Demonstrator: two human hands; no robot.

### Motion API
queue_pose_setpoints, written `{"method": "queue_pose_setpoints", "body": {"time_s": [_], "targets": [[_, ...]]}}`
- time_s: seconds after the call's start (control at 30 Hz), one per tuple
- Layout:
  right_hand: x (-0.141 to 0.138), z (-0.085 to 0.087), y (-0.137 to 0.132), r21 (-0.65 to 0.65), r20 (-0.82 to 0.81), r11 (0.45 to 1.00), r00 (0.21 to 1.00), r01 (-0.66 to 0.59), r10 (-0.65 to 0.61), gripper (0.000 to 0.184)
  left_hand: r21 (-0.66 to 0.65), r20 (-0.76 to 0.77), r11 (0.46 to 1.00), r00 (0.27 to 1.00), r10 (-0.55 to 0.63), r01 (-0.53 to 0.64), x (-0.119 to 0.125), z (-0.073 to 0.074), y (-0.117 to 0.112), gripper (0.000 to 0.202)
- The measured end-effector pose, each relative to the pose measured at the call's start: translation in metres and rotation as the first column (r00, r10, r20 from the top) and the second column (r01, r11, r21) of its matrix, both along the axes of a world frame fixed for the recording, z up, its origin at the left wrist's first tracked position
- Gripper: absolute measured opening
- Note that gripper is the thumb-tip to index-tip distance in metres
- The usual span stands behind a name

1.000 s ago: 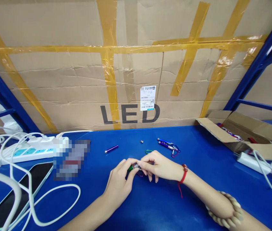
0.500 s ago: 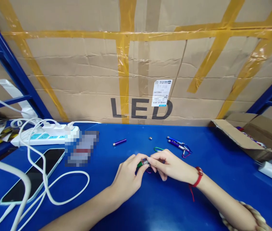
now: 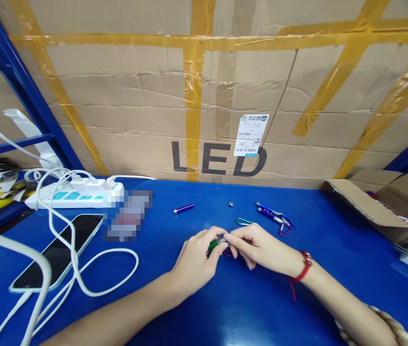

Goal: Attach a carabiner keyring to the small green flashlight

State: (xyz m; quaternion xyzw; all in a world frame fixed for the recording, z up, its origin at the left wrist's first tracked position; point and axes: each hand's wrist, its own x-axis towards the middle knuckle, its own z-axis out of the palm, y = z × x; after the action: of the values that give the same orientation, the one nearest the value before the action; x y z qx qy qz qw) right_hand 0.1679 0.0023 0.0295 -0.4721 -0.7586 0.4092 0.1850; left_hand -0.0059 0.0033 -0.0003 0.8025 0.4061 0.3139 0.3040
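My left hand (image 3: 196, 262) grips a small green metal penlight (image 3: 214, 244) between thumb and fingers. At the silver end of that penlight, the thumb and fingertips of my right hand (image 3: 256, 246) are pinched, and they cover most of the tip. Something purple (image 3: 227, 252) shows partly beneath my fingers. Just beyond my hands lies a green carabiner clip (image 3: 242, 221), its right part hidden by my right hand. Farther back are a purple tube (image 3: 184, 209) and a tiny silver piece (image 3: 230, 204). A blue penlight (image 3: 268, 209) and a purple one (image 3: 269, 215) with clips rest to the right.
White cables loop over a phone (image 3: 59, 254) on the left, beside a power strip (image 3: 81, 194) and a blurred-out item (image 3: 130, 216). An open cardboard box (image 3: 366, 202) stands at right. A large taped carton (image 3: 146, 105) walls off the back of the blue table (image 3: 254, 312).
The camera view has shifted slightly, so the scene sits a little farther right. Both hands stay on the green penlight, with hardly any visible change in their grip.
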Motion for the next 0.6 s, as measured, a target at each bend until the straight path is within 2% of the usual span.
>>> {"method": "queue_pose_setpoints", "body": {"time_s": [0.2, 0.43, 0.5, 0.6], "targets": [[-0.0006, 0.0048, -0.0027, 0.118, 0.106, 0.993, 0.994, -0.021, 0.008, 0.050, 0.003, -0.016, 1.000, 1.000, -0.004, 0.004, -0.0007, -0.0010, 0.0009, 0.018], [-0.0033, 0.0049, -0.0030, 0.298, 0.185, 0.951, 0.982, -0.085, 0.029, 0.052, -0.009, 0.013, 1.000, 1.000, 0.007, -0.007, -0.0010, 0.0019, 0.0002, 0.020], [-0.0028, 0.0026, -0.0023, 0.366, 0.181, 0.928, 0.983, -0.072, 0.005, 0.052, -0.026, 0.029, 1.000, 1.000, 0.012, -0.011, -0.0010, 0.0026, 0.0004, 0.019], [-0.0006, -0.0013, -0.0021, 0.514, 0.169, 0.858, 0.981, -0.010, -0.090, 0.047, -0.065, 0.061, 0.998, 0.998, 0.021, -0.017, -0.0006, 0.0041, -0.0005, 0.018]]}}
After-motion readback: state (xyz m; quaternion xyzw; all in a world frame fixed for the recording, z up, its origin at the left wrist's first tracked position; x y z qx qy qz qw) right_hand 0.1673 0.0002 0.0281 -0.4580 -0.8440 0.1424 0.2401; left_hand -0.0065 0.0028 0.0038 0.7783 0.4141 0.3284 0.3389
